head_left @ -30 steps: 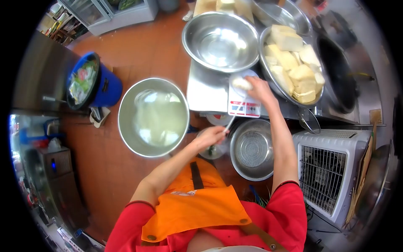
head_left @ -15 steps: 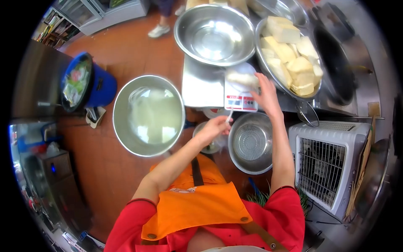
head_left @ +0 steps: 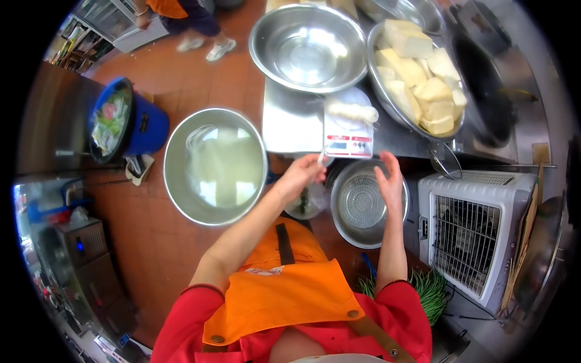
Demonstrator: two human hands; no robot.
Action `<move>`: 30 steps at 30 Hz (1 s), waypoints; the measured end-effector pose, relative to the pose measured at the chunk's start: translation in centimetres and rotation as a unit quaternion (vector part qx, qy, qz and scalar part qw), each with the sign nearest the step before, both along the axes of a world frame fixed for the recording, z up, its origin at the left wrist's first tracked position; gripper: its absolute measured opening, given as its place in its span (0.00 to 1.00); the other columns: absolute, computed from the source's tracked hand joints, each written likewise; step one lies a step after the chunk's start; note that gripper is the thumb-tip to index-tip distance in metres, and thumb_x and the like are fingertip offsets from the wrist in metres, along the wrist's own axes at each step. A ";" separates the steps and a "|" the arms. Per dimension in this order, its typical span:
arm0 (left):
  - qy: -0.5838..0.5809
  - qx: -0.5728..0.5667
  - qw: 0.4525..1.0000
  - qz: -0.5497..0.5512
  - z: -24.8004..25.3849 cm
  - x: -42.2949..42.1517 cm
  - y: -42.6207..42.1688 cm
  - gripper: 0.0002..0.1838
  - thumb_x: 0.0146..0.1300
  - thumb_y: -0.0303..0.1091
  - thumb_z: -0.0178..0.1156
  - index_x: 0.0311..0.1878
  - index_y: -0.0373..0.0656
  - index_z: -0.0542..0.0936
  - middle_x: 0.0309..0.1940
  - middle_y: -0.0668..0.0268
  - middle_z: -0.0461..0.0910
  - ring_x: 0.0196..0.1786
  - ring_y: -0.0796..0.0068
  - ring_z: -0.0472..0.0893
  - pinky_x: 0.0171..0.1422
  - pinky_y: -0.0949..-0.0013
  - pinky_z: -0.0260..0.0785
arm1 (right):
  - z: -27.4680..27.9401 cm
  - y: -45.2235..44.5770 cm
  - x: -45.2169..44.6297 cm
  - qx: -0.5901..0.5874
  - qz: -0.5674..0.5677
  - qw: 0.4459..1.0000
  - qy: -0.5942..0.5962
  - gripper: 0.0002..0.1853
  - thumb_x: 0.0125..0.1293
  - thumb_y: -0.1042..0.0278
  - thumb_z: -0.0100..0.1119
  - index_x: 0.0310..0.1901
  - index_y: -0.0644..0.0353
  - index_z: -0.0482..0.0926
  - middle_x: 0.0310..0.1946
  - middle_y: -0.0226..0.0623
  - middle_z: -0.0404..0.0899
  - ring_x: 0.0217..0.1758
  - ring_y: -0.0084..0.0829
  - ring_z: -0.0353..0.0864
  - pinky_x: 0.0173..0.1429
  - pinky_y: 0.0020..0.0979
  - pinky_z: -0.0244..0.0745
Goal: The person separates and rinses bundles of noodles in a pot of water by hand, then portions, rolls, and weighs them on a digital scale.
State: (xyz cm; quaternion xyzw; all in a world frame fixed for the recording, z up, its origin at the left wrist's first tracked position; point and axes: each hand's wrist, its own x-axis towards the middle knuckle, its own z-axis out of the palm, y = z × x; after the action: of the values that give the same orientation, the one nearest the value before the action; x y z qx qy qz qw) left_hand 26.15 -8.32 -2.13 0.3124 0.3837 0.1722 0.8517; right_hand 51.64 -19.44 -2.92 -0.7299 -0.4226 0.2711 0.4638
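Observation:
My left hand [head_left: 305,172] pinches a thin white strip [head_left: 322,153] just below the front edge of a white and red kitchen scale [head_left: 348,145]. On the scale lies a whitish, elongated bundle [head_left: 351,111], its right end past the plate. My right hand [head_left: 389,175] is empty, fingers apart, above the right side of a metal basin with a perforated-looking bottom [head_left: 364,202]. Right of the scale, a steel bowl [head_left: 376,91] holds several pale yellow blocks [head_left: 433,91]. A wide steel bowl [head_left: 307,48] stands behind the scale.
A large pot of cloudy liquid [head_left: 216,166] stands left of my left hand. Farther left is a blue bin [head_left: 148,126]. A grey appliance with a grille [head_left: 478,236] stands at right, near green stalks [head_left: 428,294]. Another person [head_left: 190,24] is at the upper left.
My right hand has let go of the whitish bundle and moved down toward me, over the basin. The bundle stays on the scale. More of the other person has come into view.

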 end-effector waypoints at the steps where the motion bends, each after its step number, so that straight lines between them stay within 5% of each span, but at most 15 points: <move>1: 0.000 0.000 1.000 0.000 0.1 0.0 0.0 0.13 0.69 0.28 0.52 0.55 0.42 0.76 0.36 0.68 0.77 0.39 0.77 0.77 0.48 0.73 0.72 | 0.2 0.1 0.1 -0.006 -0.003 1.000 -0.002 0.26 0.59 0.78 0.59 0.61 0.64 0.68 0.58 0.44 0.74 0.64 0.35 0.72 0.68 0.33 0.63; 17: 0.004 0.006 1.000 -0.014 0.2 0.2 0.0 0.14 0.69 0.28 0.52 0.56 0.41 0.75 0.38 0.67 0.76 0.40 0.76 0.77 0.50 0.73 0.71 | 4.1 6.0 -0.8 0.001 0.064 0.991 -0.117 0.24 0.58 0.75 0.60 0.58 0.62 0.71 0.56 0.45 0.75 0.61 0.41 0.73 0.65 0.34 0.65; 23: -0.003 0.009 1.000 -0.014 -0.1 0.2 -0.6 0.14 0.69 0.29 0.52 0.56 0.41 0.74 0.38 0.67 0.76 0.41 0.76 0.77 0.49 0.73 0.71 | 5.1 12.9 -1.2 0.041 0.172 0.913 -0.369 0.24 0.55 0.72 0.61 0.56 0.60 0.71 0.55 0.45 0.74 0.61 0.45 0.71 0.67 0.48 0.60; 26: -0.001 0.013 1.000 -0.014 -0.1 0.2 -0.9 0.13 0.69 0.29 0.52 0.55 0.41 0.74 0.37 0.68 0.75 0.39 0.78 0.76 0.48 0.74 0.70 | 3.1 16.4 -0.9 -0.014 0.212 0.862 -0.461 0.21 0.55 0.68 0.62 0.52 0.59 0.73 0.51 0.44 0.76 0.59 0.44 0.73 0.66 0.54 0.59; 30: 0.008 0.036 0.998 -0.051 0.5 0.0 -1.3 0.12 0.70 0.31 0.51 0.53 0.41 0.76 0.29 0.73 0.72 0.31 0.83 0.71 0.40 0.78 0.65 | 3.6 19.0 -0.9 -0.221 0.256 0.847 -0.409 0.22 0.53 0.63 0.62 0.50 0.57 0.74 0.50 0.43 0.77 0.56 0.44 0.76 0.64 0.54 0.60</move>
State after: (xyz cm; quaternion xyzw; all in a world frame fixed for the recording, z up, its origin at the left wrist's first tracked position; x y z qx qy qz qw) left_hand 26.18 -9.60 -1.66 0.3631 0.3680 0.1398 0.8445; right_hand 50.78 -0.46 0.66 -0.7240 -0.6747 0.1433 -0.0110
